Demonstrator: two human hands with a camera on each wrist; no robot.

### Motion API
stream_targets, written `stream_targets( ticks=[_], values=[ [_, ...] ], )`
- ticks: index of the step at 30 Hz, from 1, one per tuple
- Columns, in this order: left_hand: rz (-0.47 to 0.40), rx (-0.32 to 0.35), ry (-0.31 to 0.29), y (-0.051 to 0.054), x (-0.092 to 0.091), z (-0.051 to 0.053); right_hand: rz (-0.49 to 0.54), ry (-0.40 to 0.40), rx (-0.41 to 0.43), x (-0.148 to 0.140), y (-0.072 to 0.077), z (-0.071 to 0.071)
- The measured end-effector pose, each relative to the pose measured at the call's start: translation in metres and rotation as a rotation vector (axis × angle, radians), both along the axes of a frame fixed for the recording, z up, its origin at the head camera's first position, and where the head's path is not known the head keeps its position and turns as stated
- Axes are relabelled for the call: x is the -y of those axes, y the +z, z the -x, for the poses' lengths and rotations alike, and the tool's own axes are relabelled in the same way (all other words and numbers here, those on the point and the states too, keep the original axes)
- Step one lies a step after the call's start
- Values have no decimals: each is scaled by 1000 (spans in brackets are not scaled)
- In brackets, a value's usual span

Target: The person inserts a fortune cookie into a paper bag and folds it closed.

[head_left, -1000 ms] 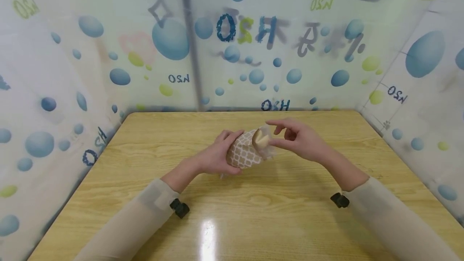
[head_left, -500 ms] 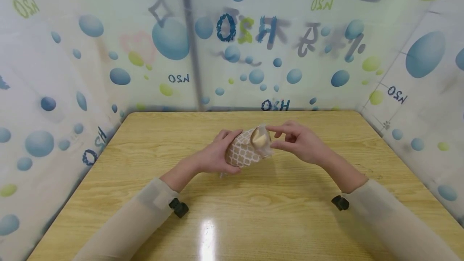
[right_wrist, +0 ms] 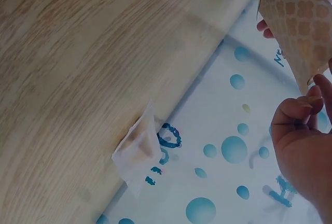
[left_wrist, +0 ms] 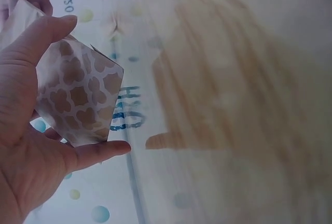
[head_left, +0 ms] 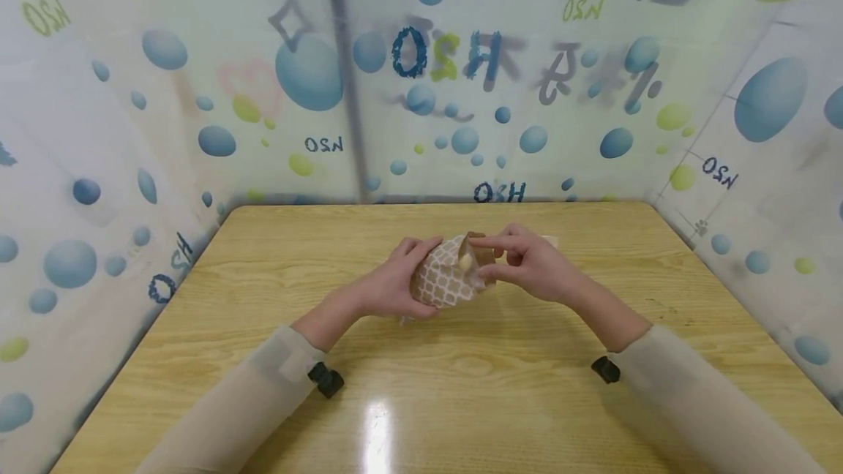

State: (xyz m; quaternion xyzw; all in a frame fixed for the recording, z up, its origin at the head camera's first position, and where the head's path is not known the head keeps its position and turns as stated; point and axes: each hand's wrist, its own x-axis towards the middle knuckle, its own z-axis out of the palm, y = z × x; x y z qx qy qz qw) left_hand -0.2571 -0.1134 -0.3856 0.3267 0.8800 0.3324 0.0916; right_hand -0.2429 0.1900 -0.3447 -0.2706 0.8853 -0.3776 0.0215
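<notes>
A brown paper bag (head_left: 443,276) with a white lattice print lies on its side, just above the table, its opening facing right. My left hand (head_left: 395,287) grips its closed end, thumb on the near side and fingers on the far side. My right hand (head_left: 536,262) is at the opening, index fingertip at the upper rim and thumb below, pinching the bag's edge. A small cream-coloured piece (head_left: 465,262) shows inside the mouth; its kind cannot be told. The left wrist view shows the bag's folded base (left_wrist: 78,97) between thumb and fingers.
A small whitish translucent packet (right_wrist: 137,151) lies on the wooden table (head_left: 421,401) near its far edge, partly hidden behind the right hand in the head view. Printed curtains (head_left: 421,115) stand behind the table and at both sides.
My right hand has moved slightly left, its index finger now at the bag's mouth. More brown paper shows at the opening, and less of the cream-coloured piece. The left hand has stayed put.
</notes>
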Motion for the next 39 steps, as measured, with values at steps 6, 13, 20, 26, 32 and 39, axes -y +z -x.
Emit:
stream_targets(
  ticks=[6, 13, 20, 26, 32, 39],
  values=[
    [4, -5, -7, 0, -1, -1, -5, -4, 7, 4, -1, 0],
    [8, -4, -4, 0, -1, -2, -11, 0, -2, 5, -4, 0],
    [7, -14, 11, -1, 2, -1, 26, -72, -5, -19, -4, 5],
    [11, -19, 20, 0, 4, -1, 65, -204, 80, -59, -12, 24],
    [11, -7, 27, 1, 4, 0, -49, -238, 168, -87, -26, 44],
    [14, -5, 30, 0, 4, 0, -172, -234, 272, -98, -36, 56]
  ],
)
